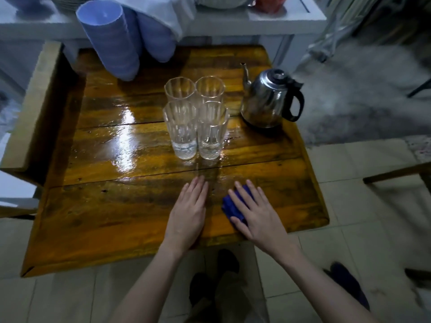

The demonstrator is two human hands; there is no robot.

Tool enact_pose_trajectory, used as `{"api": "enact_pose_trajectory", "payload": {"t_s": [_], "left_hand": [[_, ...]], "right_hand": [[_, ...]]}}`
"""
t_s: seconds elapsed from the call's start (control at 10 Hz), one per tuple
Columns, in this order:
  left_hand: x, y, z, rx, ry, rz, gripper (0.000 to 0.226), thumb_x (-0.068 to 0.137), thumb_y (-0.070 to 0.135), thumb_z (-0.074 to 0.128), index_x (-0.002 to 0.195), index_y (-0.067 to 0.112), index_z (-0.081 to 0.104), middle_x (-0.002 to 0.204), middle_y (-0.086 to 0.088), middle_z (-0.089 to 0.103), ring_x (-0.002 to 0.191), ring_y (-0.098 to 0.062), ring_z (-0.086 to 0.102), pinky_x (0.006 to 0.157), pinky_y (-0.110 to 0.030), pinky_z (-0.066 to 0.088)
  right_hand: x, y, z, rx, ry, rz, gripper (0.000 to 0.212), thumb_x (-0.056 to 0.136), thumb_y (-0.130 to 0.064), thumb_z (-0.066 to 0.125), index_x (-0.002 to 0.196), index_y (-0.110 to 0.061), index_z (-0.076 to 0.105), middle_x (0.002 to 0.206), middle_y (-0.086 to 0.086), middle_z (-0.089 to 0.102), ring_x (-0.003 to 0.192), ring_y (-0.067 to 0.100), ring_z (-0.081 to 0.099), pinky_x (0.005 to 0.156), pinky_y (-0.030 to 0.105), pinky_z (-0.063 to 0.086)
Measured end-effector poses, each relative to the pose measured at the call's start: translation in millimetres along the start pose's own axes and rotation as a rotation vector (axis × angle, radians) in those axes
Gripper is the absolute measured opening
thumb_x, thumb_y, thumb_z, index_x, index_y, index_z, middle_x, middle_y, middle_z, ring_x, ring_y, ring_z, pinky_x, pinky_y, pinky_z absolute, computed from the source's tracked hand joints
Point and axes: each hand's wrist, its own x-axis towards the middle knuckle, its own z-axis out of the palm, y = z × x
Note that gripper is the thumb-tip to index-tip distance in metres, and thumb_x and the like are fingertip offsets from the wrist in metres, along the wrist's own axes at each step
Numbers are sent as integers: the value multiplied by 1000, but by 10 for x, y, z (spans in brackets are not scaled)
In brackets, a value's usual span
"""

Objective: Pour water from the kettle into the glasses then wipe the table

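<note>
Several ribbed clear glasses [195, 117] stand in a tight square at the middle of the glossy wooden table [98, 206]; the two nearer ones hold a little water at the bottom. A steel kettle [268, 99] with a black handle stands just right of them, spout pointing to the far left. Near the front edge my right hand [253, 213] lies flat on a folded blue cloth [233, 205], pressing it to the wood. My left hand [189, 213] rests flat on the bare table beside it, fingers together, holding nothing.
Tall stacks of blue plastic cups [109, 38] lean over the table's far left corner, below a white shelf [268, 17]. A wooden chair back [30, 108] borders the left side. Tiled floor and my feet [210, 280] lie below the front edge.
</note>
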Motion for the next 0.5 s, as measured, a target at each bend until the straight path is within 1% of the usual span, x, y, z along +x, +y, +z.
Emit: {"api": "enact_pose_trajectory", "payload": {"t_s": [0.1, 0.2, 0.3, 0.4, 0.5], "left_hand": [[17, 28, 0, 43, 8, 5, 53, 97, 18, 27, 148, 5, 28, 155, -15, 28, 146, -26, 23, 116, -45, 29], [0, 115, -27, 64, -16, -32, 55, 94, 11, 43, 146, 3, 29, 154, -17, 29, 143, -29, 28, 113, -46, 33], [17, 143, -125, 40, -85, -55, 58, 93, 9, 45, 147, 5, 26, 155, -15, 27, 144, -27, 26, 116, -43, 29], [66, 135, -339, -59, -104, -73, 51, 99, 17, 37, 148, 10, 27, 157, -8, 26, 145, -21, 24, 119, -33, 20], [25, 130, -599, -160, -58, -149, 42, 100, 21, 39, 140, 13, 45, 146, -5, 45, 135, -19, 43, 111, -29, 33]], "right_hand": [[-111, 150, -32, 47, -5, 109, 64, 99, -51, 30, 154, -19, 20, 162, 8, 15, 150, 28, 4, 119, 47, 13], [-206, 375, -37, 87, -6, 360, 67, 98, -55, 17, 155, -21, 11, 164, 6, 5, 150, 28, -3, 121, 47, 7], [-157, 507, -112, 107, -61, 458, 72, 94, -62, 5, 155, -23, 3, 163, 4, 0, 150, 28, -7, 121, 47, 4], [-75, 630, -289, 104, -159, 427, 92, 77, -74, -16, 153, -24, -6, 160, 2, -12, 148, 27, -11, 118, 46, -1], [-135, 602, -427, 91, -136, 368, 91, 79, -74, -7, 154, -22, 2, 159, 3, -6, 148, 23, -2, 118, 43, 3]]}}
